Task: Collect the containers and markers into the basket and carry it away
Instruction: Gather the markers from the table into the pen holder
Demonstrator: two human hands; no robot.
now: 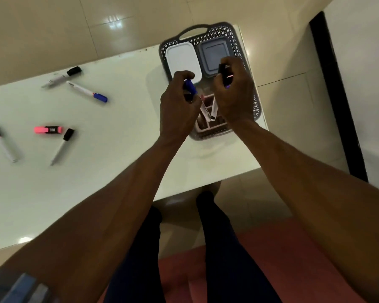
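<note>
A grey lattice basket [253, 62] sits at the table's right end. Inside lie a white-lidded container [181, 57] and a grey-lidded container [213, 51]; a pinkish compartment holder [208, 125] fills its near end. My left hand [177, 103] is shut on a blue-capped marker [190, 87], its white barrel pointing down into the holder. My right hand [236, 92] grips a black-capped marker [222, 72] over the same holder. Loose on the table are a black-capped marker [64, 76], a blue-capped marker [87, 91], a pink highlighter [48, 129] and two more black-capped markers [62, 145] [1, 143].
The white table [118, 149] ends just right of the basket and near my legs. Beige floor tiles surround it, with a red mat [282, 248] beneath me. A dark door frame [337, 95] stands at the right. A bluish object [24, 287] is at the bottom left corner.
</note>
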